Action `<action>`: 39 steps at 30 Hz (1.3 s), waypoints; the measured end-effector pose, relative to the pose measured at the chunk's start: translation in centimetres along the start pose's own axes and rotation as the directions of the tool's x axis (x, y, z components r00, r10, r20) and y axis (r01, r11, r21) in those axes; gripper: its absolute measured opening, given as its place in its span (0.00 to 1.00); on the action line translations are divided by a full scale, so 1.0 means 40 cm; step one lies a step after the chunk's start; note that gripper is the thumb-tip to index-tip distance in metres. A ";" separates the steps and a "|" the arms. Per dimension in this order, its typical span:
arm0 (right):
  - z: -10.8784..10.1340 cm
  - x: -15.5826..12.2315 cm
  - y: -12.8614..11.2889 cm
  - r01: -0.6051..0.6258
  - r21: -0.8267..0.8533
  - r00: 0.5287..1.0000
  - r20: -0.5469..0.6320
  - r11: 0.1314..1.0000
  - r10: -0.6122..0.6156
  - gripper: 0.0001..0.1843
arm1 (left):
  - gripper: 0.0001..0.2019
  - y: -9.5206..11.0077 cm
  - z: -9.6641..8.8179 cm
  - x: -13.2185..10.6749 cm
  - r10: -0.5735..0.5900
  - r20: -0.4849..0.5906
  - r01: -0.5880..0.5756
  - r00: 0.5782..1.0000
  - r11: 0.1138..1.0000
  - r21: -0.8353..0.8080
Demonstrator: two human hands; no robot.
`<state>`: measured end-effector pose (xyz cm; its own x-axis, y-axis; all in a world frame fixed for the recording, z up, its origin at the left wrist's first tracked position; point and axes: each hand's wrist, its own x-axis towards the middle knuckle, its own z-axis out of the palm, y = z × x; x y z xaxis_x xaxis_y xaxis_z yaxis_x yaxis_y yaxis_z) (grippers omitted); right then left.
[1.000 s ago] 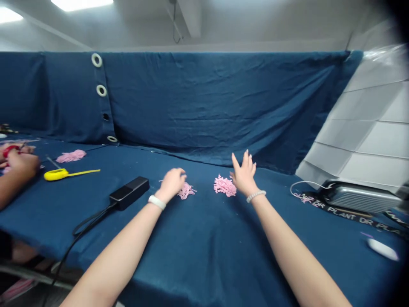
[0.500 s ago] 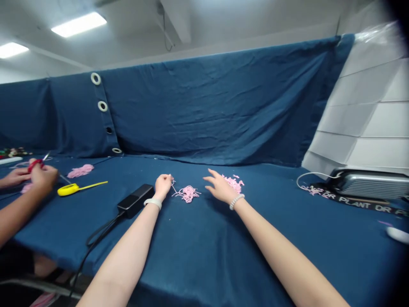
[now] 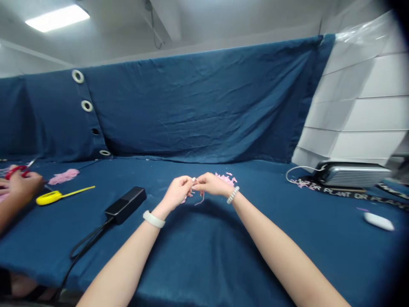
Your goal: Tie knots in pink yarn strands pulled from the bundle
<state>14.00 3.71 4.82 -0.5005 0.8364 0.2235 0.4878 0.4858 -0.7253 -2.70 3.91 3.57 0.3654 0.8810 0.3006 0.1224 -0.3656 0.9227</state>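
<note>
Your left hand (image 3: 177,190) pinches the pink strand (image 3: 202,198) at frame centre; your right hand (image 3: 214,184) has its fingertips there too, though whether they grip cannot be told. The end dangles below. It looks light, limp and soft, apt to tangle, so pinch it near an end.

- Up at ten o'clock, a ceiling light (image 3: 57,18) blazing away!
- Twelve o'clock, the blue curtain (image 3: 207,102), creased right across.
- Half past two, white panels (image 3: 367,113) at a slant.
- Three o'clock, the silver ridged machine (image 3: 356,175), lettered black ribbon (image 3: 340,192) running just in front!
- Half past three, a white oblong object (image 3: 379,221).
- Eight o'clock, the black box (image 3: 125,204), cable (image 3: 94,240) trailing.
</note>
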 end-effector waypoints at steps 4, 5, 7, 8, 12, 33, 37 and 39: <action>-0.074 -0.029 0.004 -0.047 0.079 0.996 0.084 0.996 0.040 0.19 | 0.19 -0.001 -0.005 0.007 0.005 -0.019 -0.007 1.000 0.996 -0.085; -0.091 -0.037 0.010 -0.048 0.141 0.994 0.100 0.989 0.034 0.21 | 0.18 0.000 -0.004 0.008 0.009 -0.020 -0.012 1.000 0.991 -0.134; -0.114 -0.050 0.027 -0.043 0.294 0.996 0.090 0.955 0.017 0.24 | 0.16 0.006 0.001 0.005 0.030 -0.022 -0.035 0.999 0.960 -0.278; -0.118 -0.053 0.037 -0.046 0.365 0.997 0.071 0.930 0.021 0.24 | 0.15 0.011 0.005 0.003 0.044 -0.018 -0.047 0.999 0.925 -0.378; -0.089 -0.046 0.074 -0.122 0.482 0.991 0.012 0.868 0.133 0.24 | 0.17 0.040 0.009 -0.008 0.061 0.001 -0.040 0.998 0.664 -0.747; -0.101 -0.033 -0.040 0.280 0.946 0.913 -0.315 0.161 0.260 0.14 | 0.15 0.054 -0.046 0.025 -0.162 -0.244 -0.160 0.956 0.409 -0.898; -0.142 -0.047 -0.033 0.334 0.925 0.864 -0.377 0.183 0.332 0.12 | 0.15 0.040 -0.020 0.022 -0.144 -0.118 -0.038 0.983 0.464 -0.885; -0.161 -0.058 -0.045 0.376 0.888 0.838 -0.447 0.264 0.312 0.09 | 0.11 0.033 -0.007 0.022 -0.117 -0.081 -0.014 0.990 0.485 -0.874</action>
<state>18.89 2.53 9.81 0.0524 0.9661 0.2528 -0.6949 0.2170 -0.6855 -2.48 4.30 5.11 0.2730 0.9390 0.2092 -0.7525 0.0729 0.6546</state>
